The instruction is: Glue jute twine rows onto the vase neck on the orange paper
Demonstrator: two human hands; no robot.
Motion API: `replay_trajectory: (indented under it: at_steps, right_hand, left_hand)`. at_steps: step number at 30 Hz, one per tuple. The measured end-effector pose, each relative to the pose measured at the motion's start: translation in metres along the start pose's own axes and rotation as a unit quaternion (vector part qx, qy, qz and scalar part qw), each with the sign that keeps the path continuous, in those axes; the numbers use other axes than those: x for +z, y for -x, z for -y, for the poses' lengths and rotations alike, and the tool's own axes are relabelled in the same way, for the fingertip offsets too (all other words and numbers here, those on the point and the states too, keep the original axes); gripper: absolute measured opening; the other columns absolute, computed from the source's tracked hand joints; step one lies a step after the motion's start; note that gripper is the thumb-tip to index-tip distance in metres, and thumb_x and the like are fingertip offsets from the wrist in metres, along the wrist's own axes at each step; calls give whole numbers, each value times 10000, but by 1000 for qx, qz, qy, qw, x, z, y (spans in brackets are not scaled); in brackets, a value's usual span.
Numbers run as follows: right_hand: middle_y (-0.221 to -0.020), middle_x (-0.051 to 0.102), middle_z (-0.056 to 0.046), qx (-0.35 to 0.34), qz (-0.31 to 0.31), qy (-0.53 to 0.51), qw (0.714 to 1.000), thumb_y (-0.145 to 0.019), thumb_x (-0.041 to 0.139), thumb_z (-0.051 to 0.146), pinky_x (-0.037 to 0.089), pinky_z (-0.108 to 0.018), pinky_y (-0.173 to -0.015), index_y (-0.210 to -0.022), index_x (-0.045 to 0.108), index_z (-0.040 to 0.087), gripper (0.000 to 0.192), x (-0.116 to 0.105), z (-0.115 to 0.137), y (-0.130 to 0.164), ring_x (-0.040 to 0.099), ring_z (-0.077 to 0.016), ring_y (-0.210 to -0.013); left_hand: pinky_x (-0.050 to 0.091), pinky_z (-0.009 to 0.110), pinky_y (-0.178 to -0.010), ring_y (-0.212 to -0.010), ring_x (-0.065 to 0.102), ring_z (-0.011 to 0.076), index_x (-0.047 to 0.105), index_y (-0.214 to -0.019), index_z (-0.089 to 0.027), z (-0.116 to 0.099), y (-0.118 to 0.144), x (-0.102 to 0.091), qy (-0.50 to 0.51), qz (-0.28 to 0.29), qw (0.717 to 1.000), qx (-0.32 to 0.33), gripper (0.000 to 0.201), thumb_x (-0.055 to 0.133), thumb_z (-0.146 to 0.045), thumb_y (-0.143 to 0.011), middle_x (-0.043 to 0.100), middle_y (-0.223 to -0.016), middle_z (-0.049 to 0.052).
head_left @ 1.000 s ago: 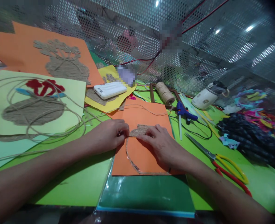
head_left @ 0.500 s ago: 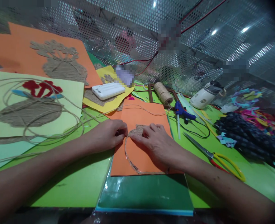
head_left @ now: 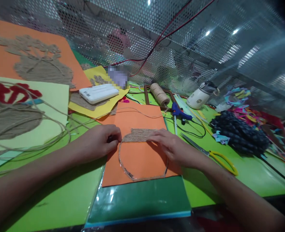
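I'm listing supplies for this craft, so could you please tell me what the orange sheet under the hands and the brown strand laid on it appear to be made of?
The orange sheet looks like matte craft paper or thin card: flat, with crisp straight edges and no shine. The brown strand looks like jute twine: coarse, fuzzy and tan, matching the spool behind it.

Place: a craft workshop bench.
Table [head_left: 229, 180]: green, strewn with coloured paper sheets.
Tools, 1 to 3 o'clock: glue gun [head_left: 179, 113], scissors [head_left: 211, 154], twine spool [head_left: 158, 93].
Finished pieces, 10 o'clock: twine pictures [head_left: 35, 61] on paper.
Backdrop, 12 o'clock: perforated metal screen [head_left: 186, 58].
Scraps, 2 o'clock: paper offcuts [head_left: 239, 96].
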State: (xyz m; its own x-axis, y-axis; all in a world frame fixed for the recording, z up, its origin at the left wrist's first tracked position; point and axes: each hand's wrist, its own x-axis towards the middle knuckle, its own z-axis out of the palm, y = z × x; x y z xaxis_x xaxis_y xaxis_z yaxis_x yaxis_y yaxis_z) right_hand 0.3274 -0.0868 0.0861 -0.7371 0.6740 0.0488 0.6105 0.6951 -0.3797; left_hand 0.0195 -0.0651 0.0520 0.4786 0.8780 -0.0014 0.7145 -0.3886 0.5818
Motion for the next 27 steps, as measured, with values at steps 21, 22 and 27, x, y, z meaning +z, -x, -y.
replay_trajectory:
  at_steps: [21,22,27]
  right_hand:
    - [-1205,596,-94,12,57,168,984,-880,635,39,326,-362,-769,-1397,615,297,577,10,20,-16,444,-270,-1002]
    - [-1216,593,-93,12,54,167,984,-859,642,33,325,-361,-767,-1394,613,298,598,11,20,-16,443,-273,-1007]
    - [-1204,590,-91,19,56,150,987,-798,690,21,359,-370,-789,-1411,602,297,678,9,19,-13,450,-275,-1011]
  left_hand:
    - [443,320,-653,-706,638,197,699,-798,-236,2,3,0,1,-2,1000,15,159,542,-258,-793,737,-782,32]
    - [442,320,-654,-703,637,195,698,-797,-234,2,2,0,-1,-3,1000,16,159,541,-258,-797,738,-781,35]
    - [445,319,-649,-702,642,196,696,-800,-234,1,1,-1,-4,-2,1000,18,160,538,-257,-797,741,-780,30]
